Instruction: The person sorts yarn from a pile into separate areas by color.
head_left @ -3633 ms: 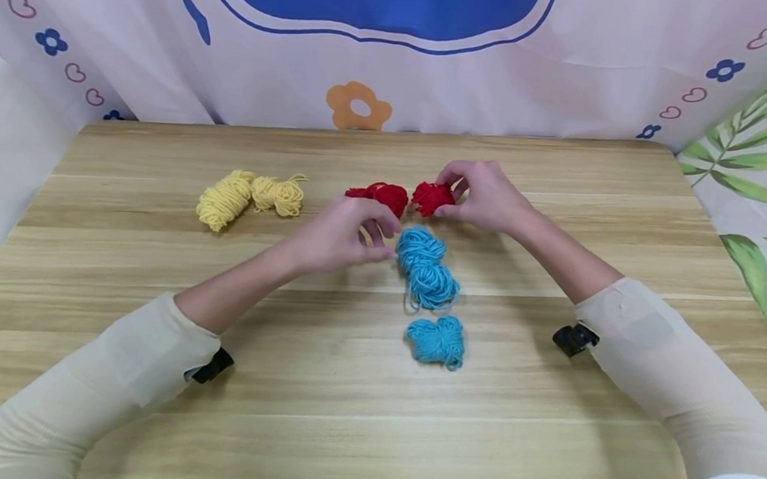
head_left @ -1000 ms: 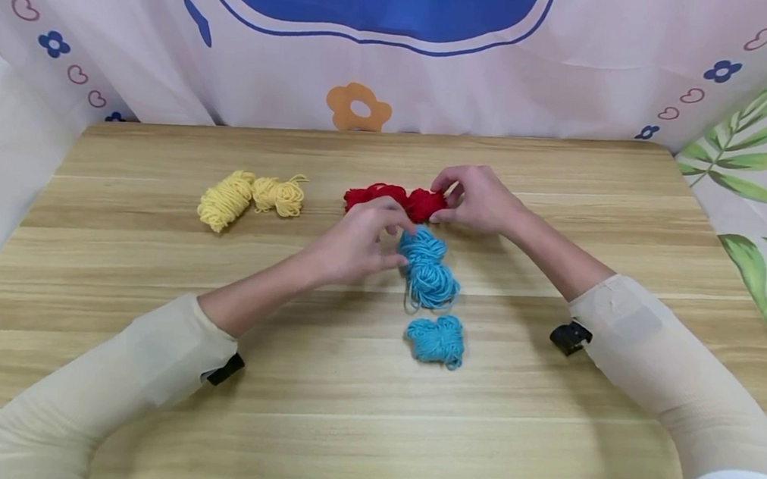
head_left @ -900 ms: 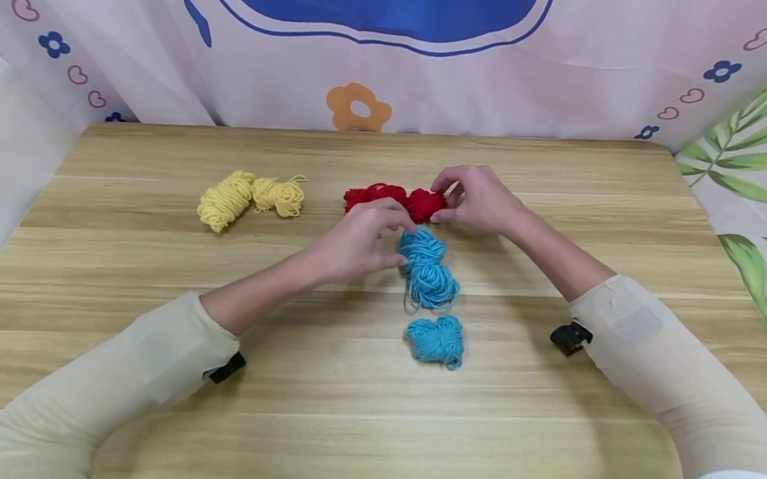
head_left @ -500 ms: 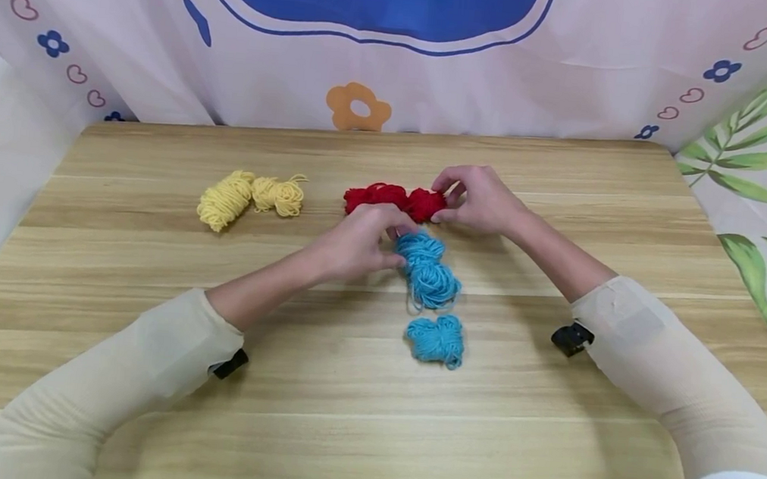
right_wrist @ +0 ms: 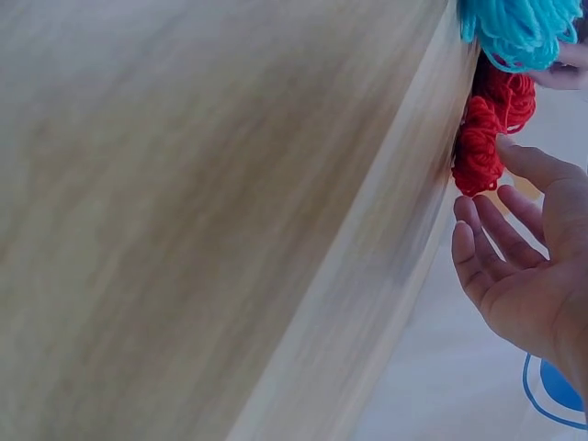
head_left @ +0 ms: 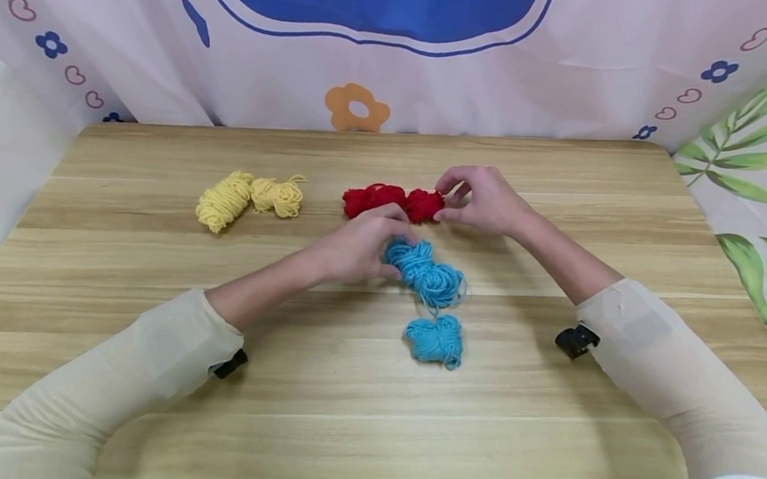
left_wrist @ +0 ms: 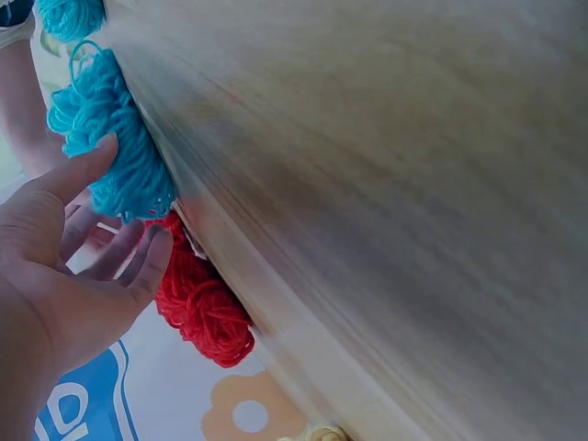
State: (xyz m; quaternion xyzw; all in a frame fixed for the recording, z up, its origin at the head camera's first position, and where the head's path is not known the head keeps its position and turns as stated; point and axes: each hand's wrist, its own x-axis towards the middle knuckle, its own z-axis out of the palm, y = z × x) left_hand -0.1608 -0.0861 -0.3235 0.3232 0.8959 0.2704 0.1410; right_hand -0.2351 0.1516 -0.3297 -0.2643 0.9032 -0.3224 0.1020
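My left hand (head_left: 362,244) pinches the far end of the larger blue yarn skein (head_left: 436,281), its thumb on the near side in the left wrist view. This skein lies slanted on the table, just beyond a smaller blue yarn skein (head_left: 435,341). Two red yarn skeins lie end to end behind it: the left one (head_left: 375,197) is partly covered by my left hand, and the right one (head_left: 424,206) is at my right fingertips. My right hand (right_wrist: 537,262) has its fingers loosely bent and spread, the thumb tip by the red yarn.
Two yellow yarn skeins (head_left: 224,201) lie touching at the left of the wooden table (head_left: 312,431). A printed cloth (head_left: 267,77) hangs behind the table's back edge. Black wrist cameras (head_left: 576,340) sit under both sleeves.
The right red skein has moved left against the other one. My left hand has taken the larger blue skein and shifted its far end left and nearer. My right hand has drawn slightly right.
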